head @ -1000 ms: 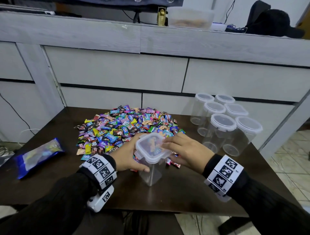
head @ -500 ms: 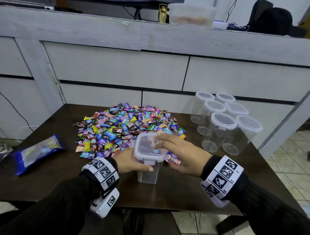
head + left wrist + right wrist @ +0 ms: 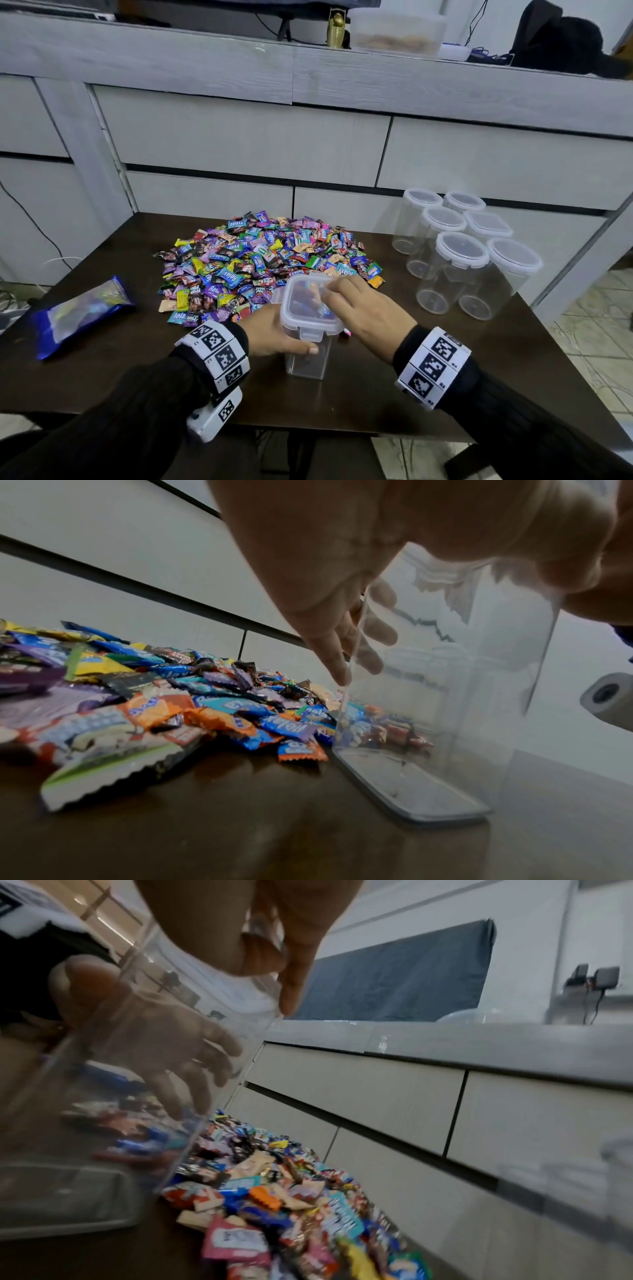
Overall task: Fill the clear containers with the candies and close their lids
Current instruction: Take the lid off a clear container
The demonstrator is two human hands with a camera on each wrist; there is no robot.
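Low in the middle of the head view: a square clear container (image 3: pixel 308 356) on the dark table (image 3: pixel 376 394), lid (image 3: pixel 308 308) on, nothing inside but its bare floor. Right of it, six lidded clear jars (image 3: pixel 459 260), also empty; above it, the candy pile (image 3: pixel 260 260). Left hand (image 3: pixel 274 329) wrapped round the container's side, fingers spread along its far wall; right hand (image 3: pixel 366 308) laid on the lid, fingers loosely bent.
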